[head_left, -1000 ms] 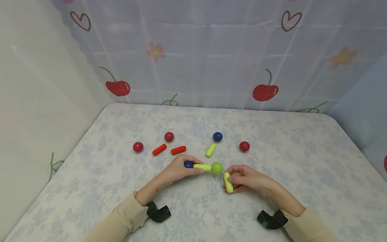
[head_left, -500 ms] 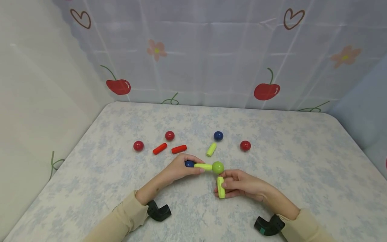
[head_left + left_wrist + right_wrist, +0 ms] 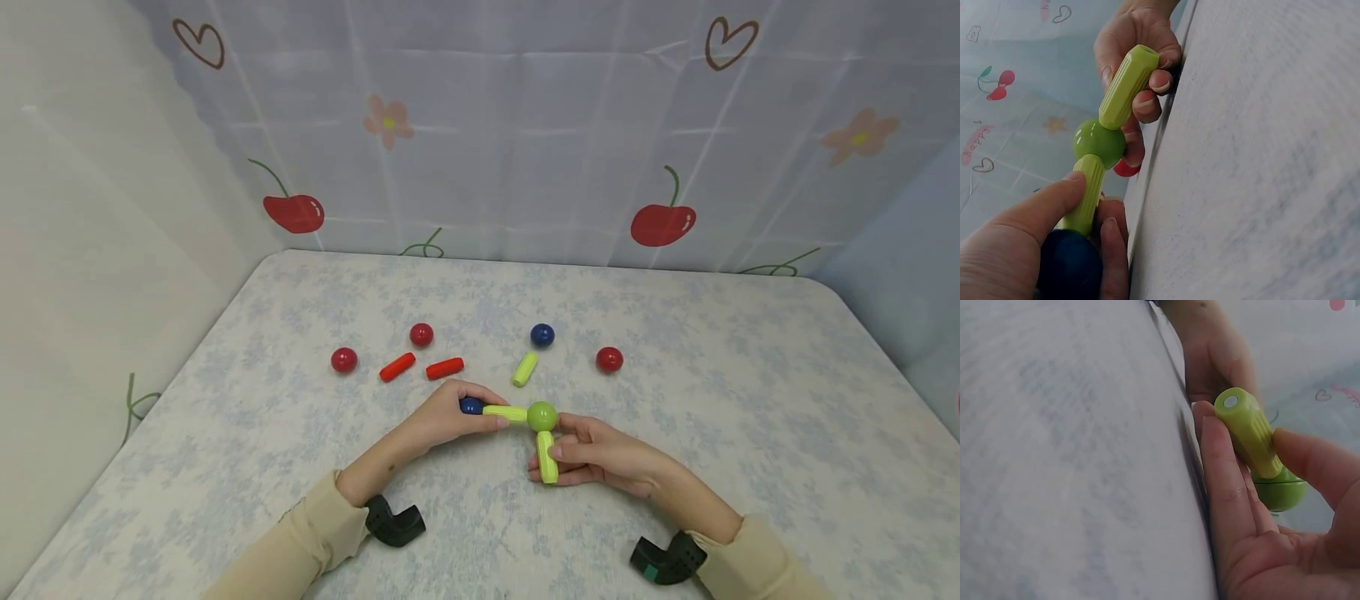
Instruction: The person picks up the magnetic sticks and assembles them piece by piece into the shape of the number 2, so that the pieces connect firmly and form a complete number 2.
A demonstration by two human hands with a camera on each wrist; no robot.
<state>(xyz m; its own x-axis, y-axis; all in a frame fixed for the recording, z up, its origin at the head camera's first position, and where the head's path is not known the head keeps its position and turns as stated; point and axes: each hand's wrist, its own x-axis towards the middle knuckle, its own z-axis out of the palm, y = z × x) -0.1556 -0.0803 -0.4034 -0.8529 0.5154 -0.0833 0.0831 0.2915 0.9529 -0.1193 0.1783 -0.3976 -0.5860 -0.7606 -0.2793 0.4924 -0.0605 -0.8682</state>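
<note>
My left hand (image 3: 442, 417) pinches a yellow-green ridged magnetic rod (image 3: 506, 413) between thumb and fingers. A dark blue ball (image 3: 1069, 265) sits at the rod's near end, partly inside that hand. On its far end is a light green ball (image 3: 542, 416). In my right hand (image 3: 607, 454) a second yellow-green rod (image 3: 547, 458) is held between thumb and fingers. One end of this rod meets the green ball, at an angle to the first rod. Its other end shows a small silvery disc (image 3: 1230, 402) in the right wrist view.
Beyond the hands on the patterned tabletop (image 3: 480, 533) lie two red rods (image 3: 446, 367), another yellow-green rod (image 3: 525, 369), a blue ball (image 3: 542, 335) and three red balls (image 3: 609, 360). A printed curtain (image 3: 480, 150) stands behind the table.
My right hand has moved left with its rod, then slightly up, and the rod's end has come against the green ball. The left hand has stayed almost still.
</note>
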